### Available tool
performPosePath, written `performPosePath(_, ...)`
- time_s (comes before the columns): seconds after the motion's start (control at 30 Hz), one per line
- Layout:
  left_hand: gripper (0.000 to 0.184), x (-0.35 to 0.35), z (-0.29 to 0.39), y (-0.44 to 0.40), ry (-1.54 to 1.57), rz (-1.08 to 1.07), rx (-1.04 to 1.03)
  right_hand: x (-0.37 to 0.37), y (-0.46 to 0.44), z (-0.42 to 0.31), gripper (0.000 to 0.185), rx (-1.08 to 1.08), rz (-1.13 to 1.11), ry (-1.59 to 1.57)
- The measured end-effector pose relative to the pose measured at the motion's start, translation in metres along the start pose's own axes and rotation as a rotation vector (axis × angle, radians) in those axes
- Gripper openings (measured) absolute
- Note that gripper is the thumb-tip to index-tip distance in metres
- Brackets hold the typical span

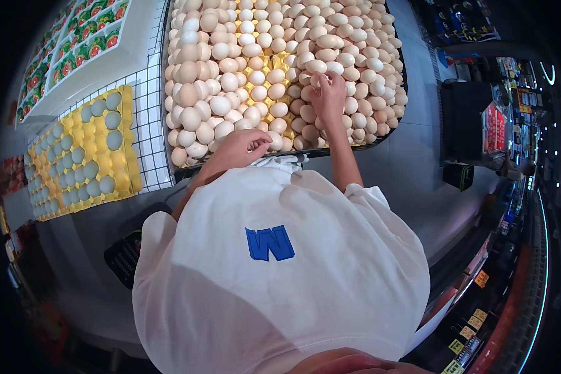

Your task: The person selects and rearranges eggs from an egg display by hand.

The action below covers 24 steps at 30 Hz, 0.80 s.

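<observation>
A broad bin of loose brown and pale eggs [221, 106] lies in front of me. My right hand [329, 96] reaches into the heap right of the middle, its fingers bent down and closed round an egg that they mostly cover. Near the bin's front edge is my left hand [240, 148], with fingers curled in towards the thumb. What lies inside those fingers, if anything, is hidden. A pale egg [275, 141] sits right beside its fingertips. Between the hands runs a strip of yellow egg tray [269, 107], with eggs in some of its cups.
Left of the bin, yellow trays [128, 134] hold bluish eggs on a white grid rack [153, 106]. White boxes of red-and-green packs [96, 43] stand behind. A dark stand [464, 118] is across the aisle at right, and lit shelves line the far right.
</observation>
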<state>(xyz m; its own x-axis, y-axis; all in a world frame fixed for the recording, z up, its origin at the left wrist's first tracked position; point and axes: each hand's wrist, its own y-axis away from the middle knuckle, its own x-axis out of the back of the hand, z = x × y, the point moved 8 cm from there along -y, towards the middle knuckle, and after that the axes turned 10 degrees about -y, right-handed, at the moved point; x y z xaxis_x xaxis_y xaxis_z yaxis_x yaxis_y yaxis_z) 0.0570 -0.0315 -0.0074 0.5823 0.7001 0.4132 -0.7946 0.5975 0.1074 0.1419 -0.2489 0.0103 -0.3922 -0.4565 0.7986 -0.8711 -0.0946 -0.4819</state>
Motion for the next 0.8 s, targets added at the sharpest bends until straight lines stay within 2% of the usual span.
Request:
performPosePath(0.4, 0.018, -0.0027, -0.0035, -0.0015, -0.019, 0.023, -0.038, 0.0012, 0.0011, -0.0040, 0.042, 0.000, -0.009, 0.005)
performPosePath(0.57, 0.019, -0.0023, -0.0023, -0.0015, -0.005, 0.023, -0.043, -0.0035, 0.0015, 0.0011, 0.045, -0.079, -0.067, 0.048)
performPosePath(0.8, 0.019, -0.0027, -0.0027, -0.0003, -0.010, 0.030, -0.048, -0.0025, -0.0002, 0.0004, 0.046, -0.051, -0.017, 0.067)
